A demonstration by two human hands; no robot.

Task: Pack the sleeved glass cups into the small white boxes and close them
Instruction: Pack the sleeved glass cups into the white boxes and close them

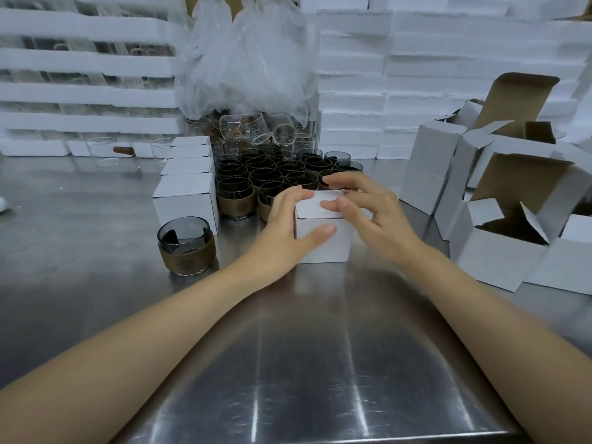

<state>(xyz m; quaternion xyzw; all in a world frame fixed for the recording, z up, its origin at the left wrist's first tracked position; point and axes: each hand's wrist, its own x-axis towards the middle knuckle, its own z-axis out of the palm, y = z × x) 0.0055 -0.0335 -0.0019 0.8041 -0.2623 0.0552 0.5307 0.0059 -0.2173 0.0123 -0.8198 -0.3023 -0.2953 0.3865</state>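
Currently logged: one small white box (323, 248), lid down, mid steel table (304, 363). My left hand (288, 225) grips its left side, thumb on the front. My right hand (368, 213) curls over the lid, thumb pressing. One sleeved glass cup (187, 248) stands apart, left.

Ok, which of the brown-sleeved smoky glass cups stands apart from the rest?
The brown-sleeved smoky glass cup at front left, alone on the steel table; the other cups crowd together behind the small white box at centre.
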